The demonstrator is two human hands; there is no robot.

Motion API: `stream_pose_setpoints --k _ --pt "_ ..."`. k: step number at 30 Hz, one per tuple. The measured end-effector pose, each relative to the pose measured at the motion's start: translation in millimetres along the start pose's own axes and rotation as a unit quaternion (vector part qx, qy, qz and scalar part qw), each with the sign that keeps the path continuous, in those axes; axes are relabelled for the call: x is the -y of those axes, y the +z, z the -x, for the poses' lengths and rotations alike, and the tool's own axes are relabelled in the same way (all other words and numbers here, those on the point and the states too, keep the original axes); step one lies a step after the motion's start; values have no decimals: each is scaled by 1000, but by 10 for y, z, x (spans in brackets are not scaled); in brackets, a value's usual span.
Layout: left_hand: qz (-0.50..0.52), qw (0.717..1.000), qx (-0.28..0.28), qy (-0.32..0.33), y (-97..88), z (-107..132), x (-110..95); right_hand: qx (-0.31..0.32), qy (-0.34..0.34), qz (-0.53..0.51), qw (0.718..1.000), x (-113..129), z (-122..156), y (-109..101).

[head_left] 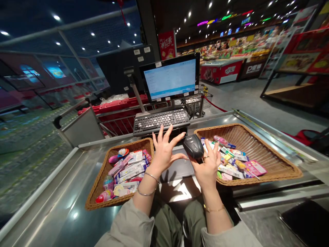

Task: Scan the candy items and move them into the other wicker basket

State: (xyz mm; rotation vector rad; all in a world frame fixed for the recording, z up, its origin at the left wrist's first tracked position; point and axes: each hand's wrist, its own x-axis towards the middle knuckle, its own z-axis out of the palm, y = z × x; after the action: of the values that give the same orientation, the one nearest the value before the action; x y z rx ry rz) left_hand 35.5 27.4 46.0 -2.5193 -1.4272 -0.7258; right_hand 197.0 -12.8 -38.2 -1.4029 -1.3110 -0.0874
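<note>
Rounded black plastic scanner [193,145], just right of the empty, wide-spread left grip [163,153], against the thumb side of the right grip [208,164], whether held there I cannot tell

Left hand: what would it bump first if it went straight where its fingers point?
Probably the black computer keyboard, just beyond the left hand, though depth is unclear and it might pass over.

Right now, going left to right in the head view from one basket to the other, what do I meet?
Left wicker basket → left hand → black scanner → right wicker basket.
</note>
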Motion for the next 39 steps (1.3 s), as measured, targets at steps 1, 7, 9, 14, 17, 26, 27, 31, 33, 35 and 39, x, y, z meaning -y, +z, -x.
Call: stream_pose_setpoints --k 1,7,9,14,17,26,27,31,33,35,39 --pt "-9 1000 9 10 -35 34 34 21 -8 3 1000 27 11 9" --pt "-23 993 91 65 -216 149 229 122 -55 23 991 171 96 99" --pt "-27 990 109 79 -262 171 291 134 -79 27 987 181 132 148" --pt "-33 986 138 91 -349 221 398 166 -130 31 977 194 203 241" --pt "-26 984 148 97 -394 241 430 179 -128 31 975 247 218 252" --pt "8 985 149 89 -538 247 519 180 -114 25 977 300 221 273" --pt "11 985 149 86 -549 244 537 179 -114 21 977 290 225 281" --pt "23 983 158 86 -555 237 600 189 -98 -2 977 283 246 320" --pt "31 983 160 85 -547 241 619 198 -84 -15 977 300 256 340" --pt "38 983 162 80 -547 247 627 201 -71 -25 977 317 261 358" --pt "44 982 171 66 -573 251 624 204 -64 -43 976 314 268 390"
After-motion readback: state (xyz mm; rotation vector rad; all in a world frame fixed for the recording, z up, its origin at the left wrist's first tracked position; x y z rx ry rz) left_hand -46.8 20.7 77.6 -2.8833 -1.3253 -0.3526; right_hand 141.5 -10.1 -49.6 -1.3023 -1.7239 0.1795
